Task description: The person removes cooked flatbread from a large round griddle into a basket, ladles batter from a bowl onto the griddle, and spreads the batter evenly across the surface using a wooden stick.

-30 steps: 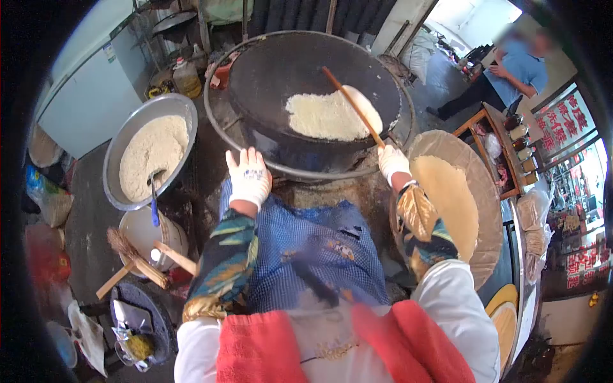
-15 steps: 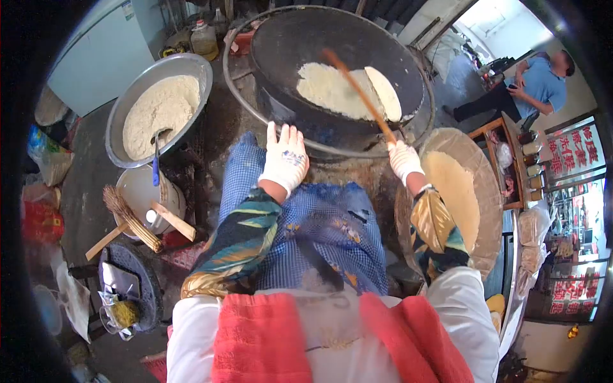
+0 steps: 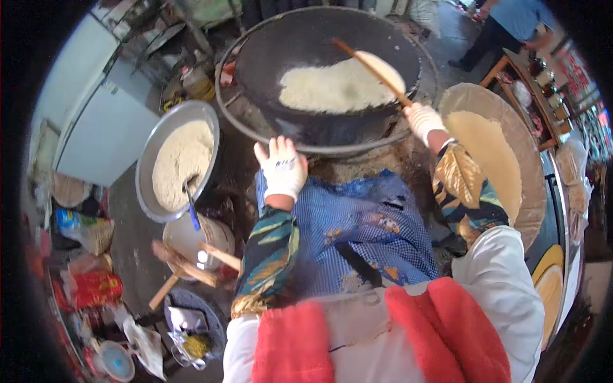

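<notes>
My right hand, in a white glove, is closed around one end of a long wooden stick. The stick slants up and left over the round black griddle. Pale batter lies in a wide oblong layer on the griddle, below and left of the stick. A smooth whitish piece shows just beyond the stick at the layer's right end. My left hand, also gloved, has its fingers spread at the front of the metal ring around the griddle and holds nothing.
To the left are a metal basin of batter with a blue-handled ladle, and a bucket with wooden tools across it. Thin round flatbreads lie on a round tray at right. A person stands at the far right.
The view has turned and shifted. The stick has moved toward the right end of the batter layer, which looks wider and fuller. My left hand stays at the ring.
</notes>
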A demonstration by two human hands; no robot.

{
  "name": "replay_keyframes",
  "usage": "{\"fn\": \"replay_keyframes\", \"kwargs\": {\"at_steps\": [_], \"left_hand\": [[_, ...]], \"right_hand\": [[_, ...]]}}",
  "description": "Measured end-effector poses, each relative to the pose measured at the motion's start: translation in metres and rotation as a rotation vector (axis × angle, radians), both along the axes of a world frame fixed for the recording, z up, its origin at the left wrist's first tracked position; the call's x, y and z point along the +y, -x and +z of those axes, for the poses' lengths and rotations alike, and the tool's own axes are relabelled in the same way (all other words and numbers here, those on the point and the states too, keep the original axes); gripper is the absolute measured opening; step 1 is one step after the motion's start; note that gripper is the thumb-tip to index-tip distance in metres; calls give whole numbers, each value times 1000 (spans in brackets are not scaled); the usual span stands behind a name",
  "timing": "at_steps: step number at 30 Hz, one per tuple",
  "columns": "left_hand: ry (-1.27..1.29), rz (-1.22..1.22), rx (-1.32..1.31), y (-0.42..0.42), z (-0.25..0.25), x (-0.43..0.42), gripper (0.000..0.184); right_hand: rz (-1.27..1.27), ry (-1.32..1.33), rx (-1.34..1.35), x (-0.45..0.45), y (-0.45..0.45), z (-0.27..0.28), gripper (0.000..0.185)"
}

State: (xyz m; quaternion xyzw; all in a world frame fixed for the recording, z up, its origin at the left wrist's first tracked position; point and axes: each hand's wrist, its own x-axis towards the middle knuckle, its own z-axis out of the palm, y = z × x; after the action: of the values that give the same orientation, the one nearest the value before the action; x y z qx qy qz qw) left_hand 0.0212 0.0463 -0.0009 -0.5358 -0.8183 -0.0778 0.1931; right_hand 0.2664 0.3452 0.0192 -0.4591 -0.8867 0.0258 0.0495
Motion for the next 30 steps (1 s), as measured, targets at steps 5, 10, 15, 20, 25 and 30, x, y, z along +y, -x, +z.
{"fn": "replay_keyframes", "kwargs": {"at_steps": [5,10,15,20,25,30], "left_hand": [[103,111,-76,13,6,-3,52],[171,191,-65,30,12,-3,52],[115,-79,-232,-41,35,14,52],[71,-92,-115,-75,6,23,62],[61,-88,-54,-57,0,16,55],[89,-26,-57,-48,3,12,53]], "right_hand": [[-183,88,26,-15,5,5,37],[-26,64,113,-51,15,29,39],[-136,166,45,-33,-11,9,43],[-58,42,-20,-34,-4,-2,38],[-90,52,65,-32,6,12,40],[-38,129,-83,-39,-9,4,42]]}}
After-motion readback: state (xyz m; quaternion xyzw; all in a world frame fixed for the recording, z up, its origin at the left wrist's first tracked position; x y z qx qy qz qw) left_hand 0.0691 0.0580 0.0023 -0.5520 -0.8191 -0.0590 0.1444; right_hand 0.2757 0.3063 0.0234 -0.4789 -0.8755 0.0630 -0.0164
